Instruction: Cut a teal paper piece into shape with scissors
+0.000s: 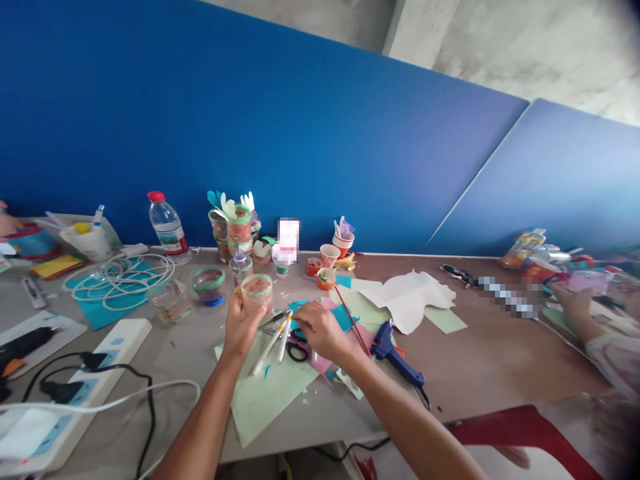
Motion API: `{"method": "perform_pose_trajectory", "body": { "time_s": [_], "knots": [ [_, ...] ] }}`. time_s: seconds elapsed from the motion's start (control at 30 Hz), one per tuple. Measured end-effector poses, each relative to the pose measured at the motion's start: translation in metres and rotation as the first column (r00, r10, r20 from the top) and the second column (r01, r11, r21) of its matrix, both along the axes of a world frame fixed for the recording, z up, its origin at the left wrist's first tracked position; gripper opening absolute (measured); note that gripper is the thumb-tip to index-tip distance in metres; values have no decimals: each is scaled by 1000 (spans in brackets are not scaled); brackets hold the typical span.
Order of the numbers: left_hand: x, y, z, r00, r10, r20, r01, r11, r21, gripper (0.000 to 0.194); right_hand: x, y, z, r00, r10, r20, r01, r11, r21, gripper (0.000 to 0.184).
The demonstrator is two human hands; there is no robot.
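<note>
Cup [258,292], clear and green-rimmed, sits upright mid-table, your left hand [241,321] curled round it; your right hand [324,333] is half-closed near white pens [284,343], its hold unclear. Bare tabletop [480,360] opens right of the glue gun [400,360], back to the blue partition [300,127].

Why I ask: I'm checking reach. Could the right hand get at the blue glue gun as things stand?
Probably yes: the blue glue gun lies uncovered to the right of the right hand, with a thin red stick between them.
</note>
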State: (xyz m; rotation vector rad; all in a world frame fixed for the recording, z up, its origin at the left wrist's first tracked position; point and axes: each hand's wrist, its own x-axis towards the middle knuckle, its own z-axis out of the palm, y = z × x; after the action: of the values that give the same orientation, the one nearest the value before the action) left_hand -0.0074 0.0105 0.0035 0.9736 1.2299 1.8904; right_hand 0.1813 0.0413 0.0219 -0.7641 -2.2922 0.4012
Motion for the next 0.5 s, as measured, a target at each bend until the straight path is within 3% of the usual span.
{"method": "perform_pose_trajectory", "body": {
  "time_s": [0.2,0.33,0.5],
  "knots": [
    [-4,3,-4,996,2,-93,-5,1000,-26,57,-15,-2,-19,991,-39,132,28,996,83,35],
    [-6,5,-9,996,7,-93,-7,1000,-8,56,-1,9,-24,988,-138,-72,140,990,17,31],
    [-5,3,-4,999,-4,-35,6,999,40,54,29,27,-16,902,-290,-320,281,957,-73,27]
  ]
}}
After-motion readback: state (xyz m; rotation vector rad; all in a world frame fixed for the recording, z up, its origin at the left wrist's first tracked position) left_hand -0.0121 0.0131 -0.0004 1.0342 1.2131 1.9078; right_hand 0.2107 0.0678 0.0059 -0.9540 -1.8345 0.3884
